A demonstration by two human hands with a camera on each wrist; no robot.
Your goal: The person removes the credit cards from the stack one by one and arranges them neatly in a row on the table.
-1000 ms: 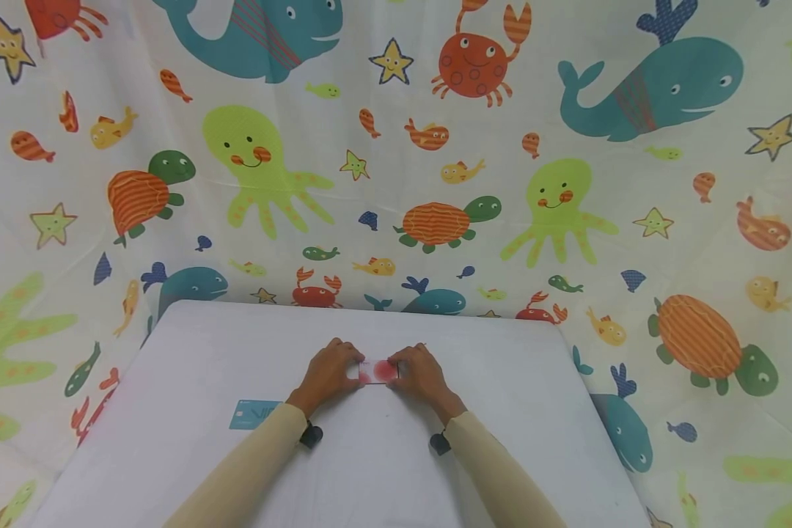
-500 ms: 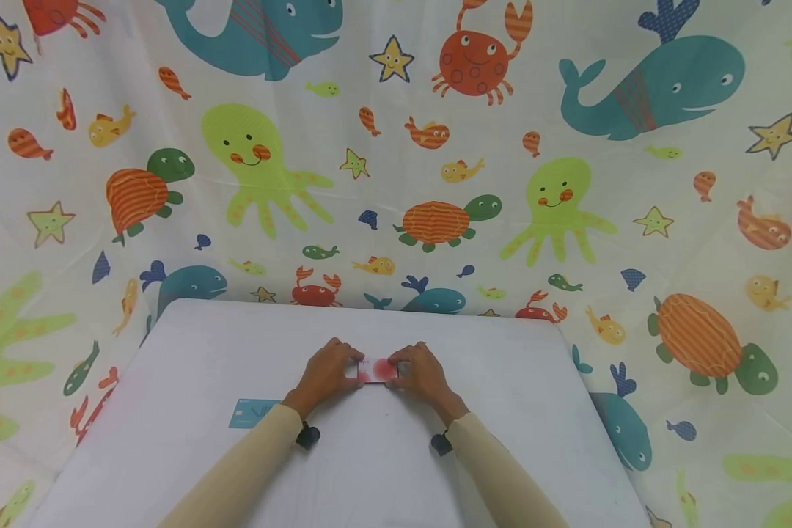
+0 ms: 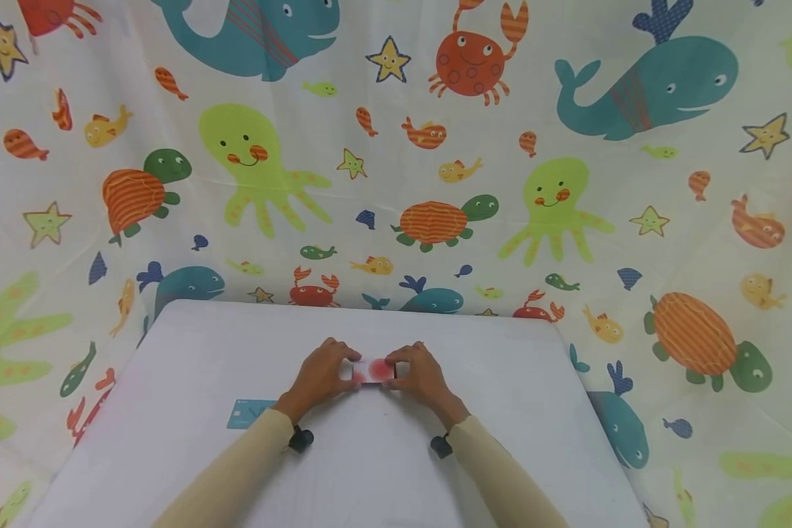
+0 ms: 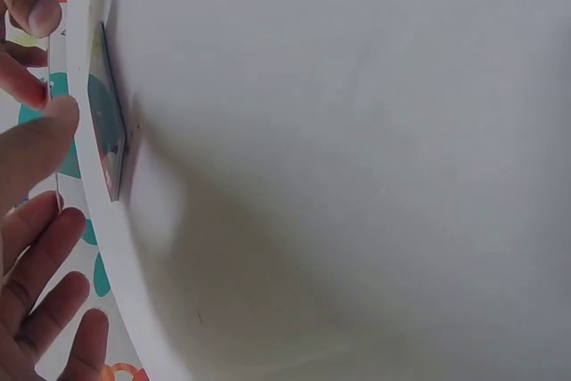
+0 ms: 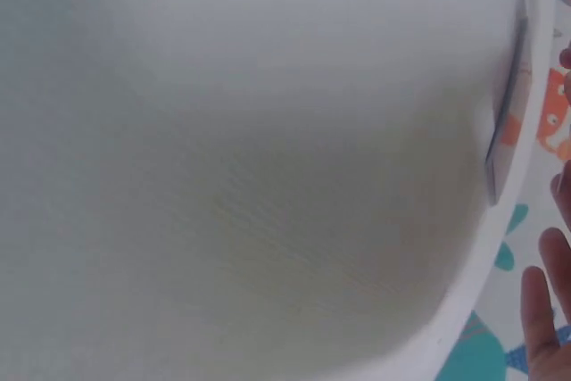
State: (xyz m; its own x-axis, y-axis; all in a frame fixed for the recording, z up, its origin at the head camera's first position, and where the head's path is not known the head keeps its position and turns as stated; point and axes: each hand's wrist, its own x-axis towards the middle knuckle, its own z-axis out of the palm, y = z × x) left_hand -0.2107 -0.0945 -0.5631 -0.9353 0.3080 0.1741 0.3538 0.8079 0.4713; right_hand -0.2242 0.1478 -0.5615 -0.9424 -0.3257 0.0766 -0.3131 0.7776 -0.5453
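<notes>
A small white-and-pink card (image 3: 372,372) with a red round patch lies level between the two hands in the head view. My left hand (image 3: 318,377) pinches its left end between thumb and fingers. At the right end my right hand (image 3: 422,378) has the same pinch. In the left wrist view the held card is only a thin pale edge between the fingertips. Just below it, a flat glossy rectangular thing (image 4: 106,118) with a dark rim rests on the table, reflecting colours; its kind is unclear. The same glossy slab (image 5: 510,118) appears edge-on in the right wrist view.
A blue card (image 3: 246,414) lies on the white table (image 3: 501,411), partly covered by the left forearm. Behind the table hangs a curtain (image 3: 383,95) printed with sea animals. Both wrists wear a small black camera (image 3: 301,440) on a strap.
My left hand and the held card have shifted slightly left, and the left forearm swung a little outward. The right hand keeps its pinch, almost unmoved. The head view drifted a little.
</notes>
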